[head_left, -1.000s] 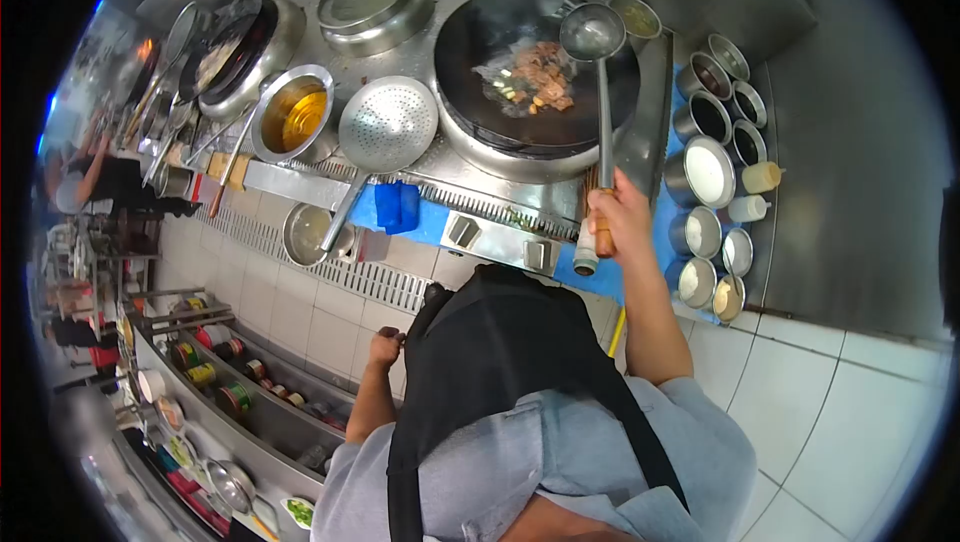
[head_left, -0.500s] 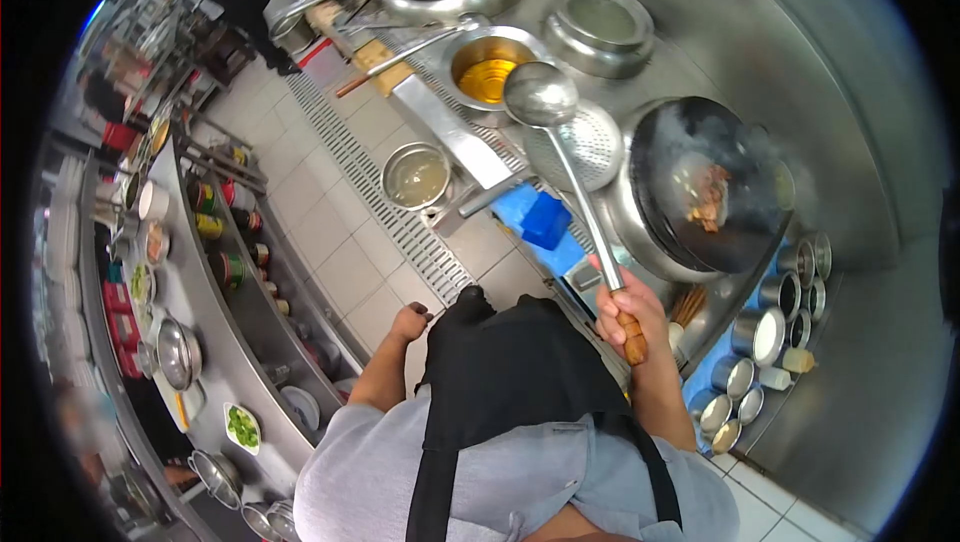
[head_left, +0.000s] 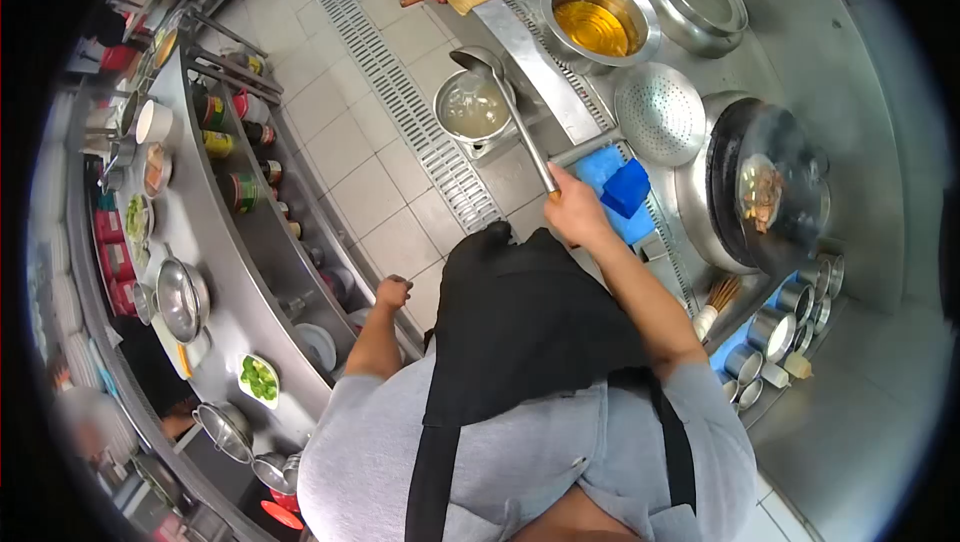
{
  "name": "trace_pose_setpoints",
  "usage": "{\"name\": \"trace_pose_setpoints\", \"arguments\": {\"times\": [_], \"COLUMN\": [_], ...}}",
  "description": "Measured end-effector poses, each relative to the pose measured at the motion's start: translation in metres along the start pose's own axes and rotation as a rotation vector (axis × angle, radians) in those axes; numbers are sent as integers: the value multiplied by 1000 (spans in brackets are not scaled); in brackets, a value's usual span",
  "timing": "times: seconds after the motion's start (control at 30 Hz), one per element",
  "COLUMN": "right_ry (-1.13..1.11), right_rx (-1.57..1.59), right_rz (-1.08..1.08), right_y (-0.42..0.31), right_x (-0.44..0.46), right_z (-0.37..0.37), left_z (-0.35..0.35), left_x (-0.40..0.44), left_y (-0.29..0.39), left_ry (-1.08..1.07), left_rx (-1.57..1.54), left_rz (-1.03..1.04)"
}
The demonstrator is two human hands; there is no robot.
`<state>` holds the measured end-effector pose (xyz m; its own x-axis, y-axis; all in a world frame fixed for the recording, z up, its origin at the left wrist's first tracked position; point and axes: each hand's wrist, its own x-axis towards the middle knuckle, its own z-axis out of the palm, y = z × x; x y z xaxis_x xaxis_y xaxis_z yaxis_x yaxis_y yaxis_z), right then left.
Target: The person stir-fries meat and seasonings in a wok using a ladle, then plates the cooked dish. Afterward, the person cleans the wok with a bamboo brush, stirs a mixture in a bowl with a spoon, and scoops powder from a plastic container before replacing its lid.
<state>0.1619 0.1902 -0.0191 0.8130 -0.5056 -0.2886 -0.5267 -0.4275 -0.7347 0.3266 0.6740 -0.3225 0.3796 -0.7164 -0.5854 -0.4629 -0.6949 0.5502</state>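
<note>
One long-handled, round-bowled steel ladle (head_left: 519, 122): clamped in the right hand (head_left: 578, 210), fingers closed round its near end. Long axis: from those fingers forward and leftward. On my feed I see its bowl overlap the far rim of one round, grey steel pot (head_left: 441, 110) of cloudy liquid (head_left: 474, 116); contact unclear. Right hand nearer the pot. One left hand (head_left: 394, 292): apart from the ladle, fingers curled; whether they meet, I cannot tell.
</note>
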Motion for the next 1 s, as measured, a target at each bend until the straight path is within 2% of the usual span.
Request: {"name": "trace_pose_setpoints", "arguments": {"times": [0.03,0.07,0.13,0.17,0.23,0.27,0.4,0.57,0.6,0.67,0.7,0.8,0.83,0.87,0.9,0.93,0.97,1.0], "right_ry": [140,77,-44,-68,-75,-76,179,728,795,913,964,986,972,934,897,856,814,794], "right_rx": [-231,-95,183,396,830,892,1163,1000,910,770,725,613,585,545,535,524,511,519], "right_rz": [-81,-8,149,162,170,197,154,302,304,346,388,458,477,555,561,570,579,575], "right_y": [0,5,-15,-15,-10,-8,11,70,93,136,158,205,218,236,243,245,246,246], "right_x": [2,0,-23,-37,-69,-87,-171,-248,-258,-268,-273,-281,-283,-285,-289,-294,-299,-308], "right_z": [7,4,-26,-37,-62,-78,-112,-158,-169,-193,-205,-246,-254,-259,-261,-260,-259,-255], "left_z": [1,3,-7,-18,-32,-33,-51,-60,-54,-25,-15,12,23,37,59,99,117,123], "left_x": [3,9,21,29,41,54,92,125,135,184,192,207,207,213,216,228,231,208], "left_y": [2,6,38,52,67,79,101,148,153,127,135,210,245,281,309,311,339,395], "left_ry": [-1,-3,35,54,77,65,-7,-130,-142,-180,-202,-170,-215,-275,-325,-260,-381,-449], "left_rx": [17,33,-471,-713,-716,-709,-733,-526,-454,-165,22,662,719,785,848,590,608,649], "left_rz": [3,8,-324,-488,-495,-479,-463,-396,-366,7,182,702,764,925,869,583,669,633]}}
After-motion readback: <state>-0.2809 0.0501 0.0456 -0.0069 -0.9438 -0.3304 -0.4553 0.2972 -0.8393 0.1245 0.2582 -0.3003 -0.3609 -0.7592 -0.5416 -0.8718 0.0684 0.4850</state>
